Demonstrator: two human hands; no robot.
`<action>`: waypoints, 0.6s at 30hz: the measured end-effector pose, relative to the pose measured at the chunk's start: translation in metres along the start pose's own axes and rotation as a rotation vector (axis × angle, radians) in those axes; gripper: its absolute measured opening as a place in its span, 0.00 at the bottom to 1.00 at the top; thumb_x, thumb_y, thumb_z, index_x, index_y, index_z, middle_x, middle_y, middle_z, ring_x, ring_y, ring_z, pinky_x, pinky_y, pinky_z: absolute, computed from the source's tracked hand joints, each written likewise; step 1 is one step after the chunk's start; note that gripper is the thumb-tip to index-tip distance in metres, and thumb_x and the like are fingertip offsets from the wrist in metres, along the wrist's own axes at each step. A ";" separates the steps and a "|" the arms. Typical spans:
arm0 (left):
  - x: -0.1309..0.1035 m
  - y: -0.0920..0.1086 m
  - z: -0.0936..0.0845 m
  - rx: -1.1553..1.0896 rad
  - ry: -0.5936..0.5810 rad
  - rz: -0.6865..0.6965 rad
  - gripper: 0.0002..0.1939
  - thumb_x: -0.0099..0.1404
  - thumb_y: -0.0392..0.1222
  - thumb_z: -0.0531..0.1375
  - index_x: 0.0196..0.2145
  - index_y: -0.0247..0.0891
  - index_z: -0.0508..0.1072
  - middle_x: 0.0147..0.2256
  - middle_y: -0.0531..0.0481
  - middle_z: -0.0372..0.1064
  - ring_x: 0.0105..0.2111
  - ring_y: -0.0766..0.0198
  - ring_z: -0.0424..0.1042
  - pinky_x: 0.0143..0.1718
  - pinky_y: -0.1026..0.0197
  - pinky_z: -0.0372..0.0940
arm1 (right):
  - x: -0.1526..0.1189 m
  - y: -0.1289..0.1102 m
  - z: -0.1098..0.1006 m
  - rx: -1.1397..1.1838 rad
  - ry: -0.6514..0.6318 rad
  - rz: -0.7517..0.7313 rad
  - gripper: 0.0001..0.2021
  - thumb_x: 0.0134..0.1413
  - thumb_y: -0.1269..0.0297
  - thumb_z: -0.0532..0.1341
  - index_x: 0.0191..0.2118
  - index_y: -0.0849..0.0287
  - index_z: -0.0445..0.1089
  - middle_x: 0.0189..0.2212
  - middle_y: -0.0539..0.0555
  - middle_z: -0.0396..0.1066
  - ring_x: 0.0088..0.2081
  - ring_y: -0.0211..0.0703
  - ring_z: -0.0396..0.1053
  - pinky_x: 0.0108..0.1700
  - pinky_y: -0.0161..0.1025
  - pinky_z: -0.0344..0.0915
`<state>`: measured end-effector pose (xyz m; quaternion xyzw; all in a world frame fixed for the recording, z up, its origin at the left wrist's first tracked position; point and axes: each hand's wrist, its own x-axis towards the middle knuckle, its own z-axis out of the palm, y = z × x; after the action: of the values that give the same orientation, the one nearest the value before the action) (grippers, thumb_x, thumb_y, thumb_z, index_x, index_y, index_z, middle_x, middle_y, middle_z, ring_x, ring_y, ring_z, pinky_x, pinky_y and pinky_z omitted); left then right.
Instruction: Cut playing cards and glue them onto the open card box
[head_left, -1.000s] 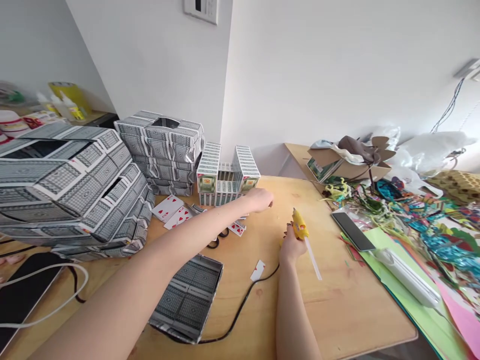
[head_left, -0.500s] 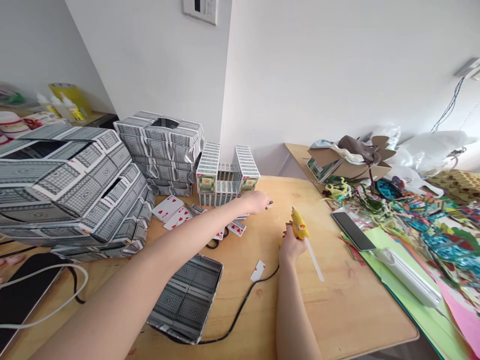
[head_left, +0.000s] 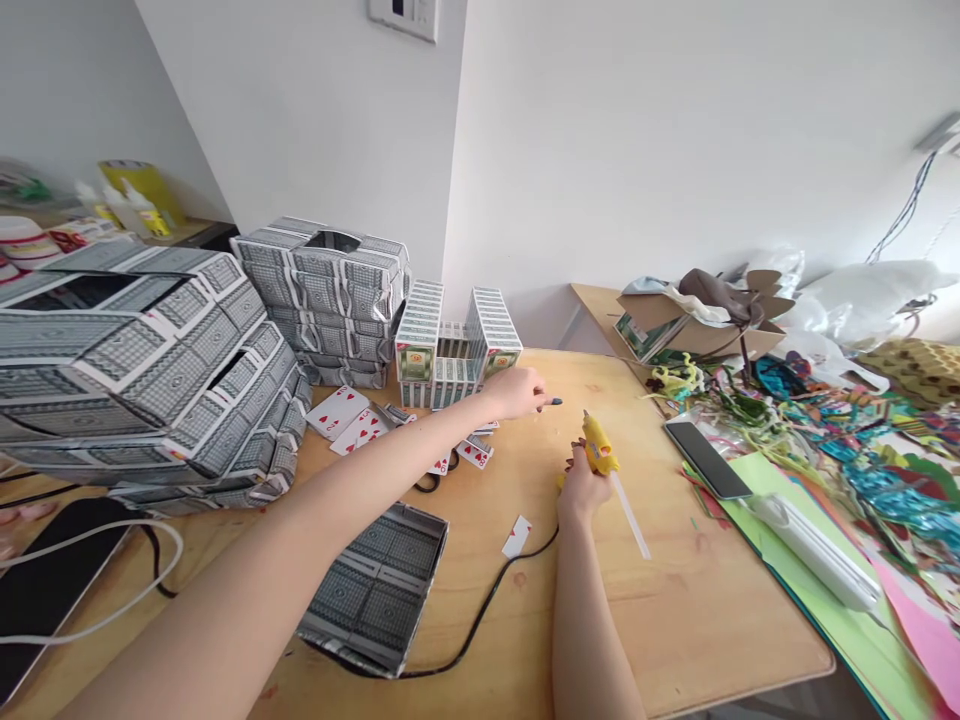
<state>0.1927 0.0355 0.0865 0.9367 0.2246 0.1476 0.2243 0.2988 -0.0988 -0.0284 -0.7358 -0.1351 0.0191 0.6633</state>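
Observation:
My right hand (head_left: 586, 490) is wrapped round a yellow hot glue gun (head_left: 600, 446), its nozzle pointing away from me. A clear glue stick (head_left: 631, 515) sticks out of its back end. My left hand (head_left: 517, 393) reaches across from the left, fingers curled together, left of the nozzle and apart from it. A small dark tip shows at its fingers; whether that is a nail or a held piece I cannot make out. Just behind this hand stands a structure of green-backed playing cards (head_left: 454, 375). Loose playing cards (head_left: 360, 425) and partly hidden black-handled scissors (head_left: 429, 483) lie under my left forearm.
An open tray of grey cards (head_left: 382, 590) and a cut card piece (head_left: 516, 537) lie near a black cord (head_left: 480, 615). Large grey card boxes (head_left: 150, 370) stand left. A phone (head_left: 706, 460), a white device (head_left: 817, 555), coloured paper and craft scraps (head_left: 862, 460) fill the right.
My left hand has shifted slightly right and up, and its dark tip reaches further out. My right hand with the glue gun has hardly moved. The whole view has shifted slightly.

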 end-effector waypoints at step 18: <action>-0.072 -0.046 -0.043 -0.269 -0.005 -0.029 0.24 0.52 0.27 0.46 0.42 0.42 0.71 0.35 0.53 0.72 0.24 0.70 0.69 0.25 0.68 0.61 | -0.004 -0.005 0.003 0.113 -0.093 0.105 0.16 0.37 0.61 0.59 0.35 0.62 0.71 0.25 0.51 0.69 0.20 0.33 0.59 0.17 0.30 0.55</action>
<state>0.0988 0.0529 0.0881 0.8953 0.2156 0.1710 0.3504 0.2931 -0.0964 -0.0243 -0.7017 -0.1258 0.0957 0.6947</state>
